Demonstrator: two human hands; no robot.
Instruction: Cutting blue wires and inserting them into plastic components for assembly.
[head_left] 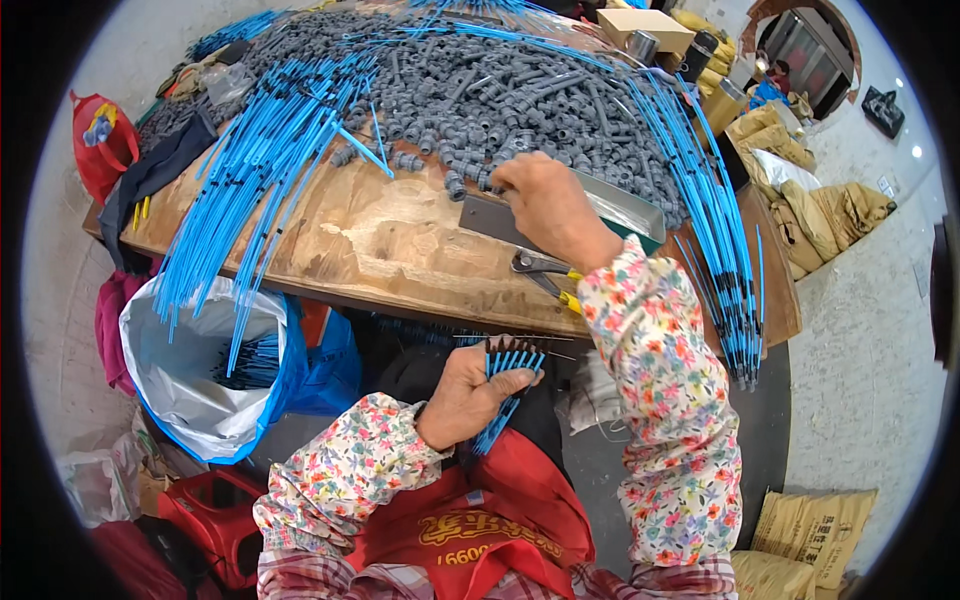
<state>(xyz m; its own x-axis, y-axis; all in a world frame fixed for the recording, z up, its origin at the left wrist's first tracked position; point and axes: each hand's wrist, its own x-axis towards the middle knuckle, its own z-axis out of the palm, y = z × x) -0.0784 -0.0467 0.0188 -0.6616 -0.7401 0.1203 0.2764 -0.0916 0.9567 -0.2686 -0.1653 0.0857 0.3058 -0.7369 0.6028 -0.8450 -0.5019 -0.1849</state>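
My left hand (465, 398), above my lap, is closed round a bundle of thin blue rods (513, 362) with dark ends pointing away from me. A few thin straight pieces cross the top of that bundle. Across the table, my right hand (550, 205) has its fingers pinched together at the near edge of a heap of grey plastic fittings (530, 100). Whatever it pinches is hidden by the fingers. Beneath its wrist lie a long green-edged metal tray (635, 208) and pliers with yellow handles (545, 275).
Long blue rods with black bands lie on the wooden table (350, 225) at left (265, 150) and right (715, 210), overhanging its edge. Below left stands a white-lined blue bag (155, 345) beside a red plastic stool (210, 510). Brown sacks (815, 530) lie at lower right.
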